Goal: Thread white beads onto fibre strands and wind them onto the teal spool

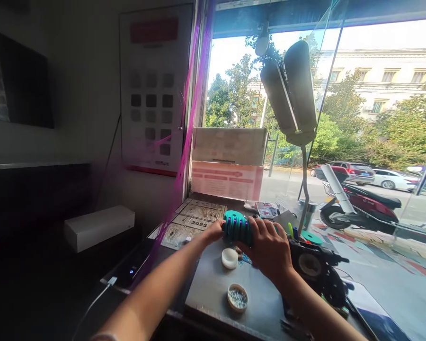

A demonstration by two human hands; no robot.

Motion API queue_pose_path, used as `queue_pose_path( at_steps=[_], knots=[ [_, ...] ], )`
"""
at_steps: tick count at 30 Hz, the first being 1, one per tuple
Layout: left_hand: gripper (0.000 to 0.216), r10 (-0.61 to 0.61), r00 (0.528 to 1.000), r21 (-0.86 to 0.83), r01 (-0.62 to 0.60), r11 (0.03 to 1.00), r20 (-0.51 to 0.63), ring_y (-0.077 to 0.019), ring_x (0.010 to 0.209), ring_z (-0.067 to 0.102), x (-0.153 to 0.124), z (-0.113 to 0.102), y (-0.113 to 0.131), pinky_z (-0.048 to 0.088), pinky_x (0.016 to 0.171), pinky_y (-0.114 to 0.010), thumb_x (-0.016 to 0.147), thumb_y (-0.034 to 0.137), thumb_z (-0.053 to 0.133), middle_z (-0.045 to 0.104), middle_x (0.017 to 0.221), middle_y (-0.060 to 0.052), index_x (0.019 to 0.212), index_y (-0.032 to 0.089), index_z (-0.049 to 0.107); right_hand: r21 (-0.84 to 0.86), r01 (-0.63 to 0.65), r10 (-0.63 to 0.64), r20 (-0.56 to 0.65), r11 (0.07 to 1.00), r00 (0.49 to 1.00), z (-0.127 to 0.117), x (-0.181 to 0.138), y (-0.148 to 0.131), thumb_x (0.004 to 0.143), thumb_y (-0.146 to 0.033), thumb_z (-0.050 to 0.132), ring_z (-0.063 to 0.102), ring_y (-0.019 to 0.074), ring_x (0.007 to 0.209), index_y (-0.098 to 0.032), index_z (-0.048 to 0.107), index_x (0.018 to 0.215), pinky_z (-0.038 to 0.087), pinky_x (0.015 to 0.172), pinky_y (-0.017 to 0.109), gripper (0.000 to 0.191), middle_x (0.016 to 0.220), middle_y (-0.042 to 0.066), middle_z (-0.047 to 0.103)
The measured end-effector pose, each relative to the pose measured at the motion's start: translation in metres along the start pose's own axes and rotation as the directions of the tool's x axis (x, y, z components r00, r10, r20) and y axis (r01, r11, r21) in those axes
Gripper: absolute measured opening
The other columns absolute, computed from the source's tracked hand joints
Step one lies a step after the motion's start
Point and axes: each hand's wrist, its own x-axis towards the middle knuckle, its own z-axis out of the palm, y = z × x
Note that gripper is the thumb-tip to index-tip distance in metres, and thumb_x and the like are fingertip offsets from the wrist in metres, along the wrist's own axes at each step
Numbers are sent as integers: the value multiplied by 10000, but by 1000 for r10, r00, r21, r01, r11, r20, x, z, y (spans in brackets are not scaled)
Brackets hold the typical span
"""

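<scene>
A teal ribbed cylinder [237, 229] with dark gaps between its ribs is held sideways above the work surface. At its left end, my left hand [216, 232] is closed on it, with the fingers partly hidden. My right hand [270, 244] wraps over its right part, fingers curled across the top. Below the hands, a white round dish [229, 259] sits on a grey board [209, 296]. Nearer me on the board stands a small round tub [237, 298] full of small shiny pieces.
To the right is a black machine [310, 265], with a teal disc [311, 237] behind it. A lamp [301, 94] rises before the window. A printed 2025 sheet [195, 222] lies at the back left. On the left are a white box [99, 227] and a white cable [92, 303].
</scene>
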Motion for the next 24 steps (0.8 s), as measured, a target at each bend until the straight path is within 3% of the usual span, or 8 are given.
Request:
queue_pose_path(
  at_steps=[2,5,10,13,18,24],
  knots=[
    [230,14,999,133,-20,991,49,-62,408,442,22,-11,26,387,474,-208,670,214,664,486,425,79,502,130,532,-2,-5,5,-8,1000,1000,1,0,-1,762,-598,446,501,256,872,-119,566,1084,293,849,397,589,956,114,626],
    [195,41,992,325,-77,943,118,-74,420,444,41,-16,71,350,471,-202,470,9,705,510,390,67,435,141,566,0,-2,2,1,1000,1000,3,-1,0,755,-593,464,497,260,891,-113,565,1095,290,863,406,597,965,113,625],
    [350,119,978,496,-189,848,169,-69,410,336,33,-3,120,295,465,-209,337,-148,601,429,318,71,299,191,526,-3,-11,11,14,1000,1000,3,-2,1,748,-601,463,491,259,889,-117,559,1111,292,857,400,612,973,120,619],
    [330,146,977,502,-205,840,154,-69,417,319,18,1,121,300,482,-213,367,-130,593,413,327,73,314,189,530,-2,-9,9,30,1000,1000,0,-2,2,767,-587,442,483,259,888,-117,561,1101,288,852,402,589,954,119,617],
    [83,130,985,382,-165,909,114,-85,484,459,5,0,102,361,523,-212,554,101,652,534,473,40,513,140,590,-15,6,-5,45,1000,999,-4,-3,3,799,-564,395,471,255,871,-107,553,1108,279,846,400,574,941,122,608],
    [120,172,984,316,-176,932,40,-93,521,464,-15,11,91,375,537,-224,620,196,634,522,538,29,579,134,539,-32,18,-17,34,999,999,0,-7,3,804,-540,406,454,268,930,-105,532,1140,262,874,416,563,997,134,597]
  ],
)
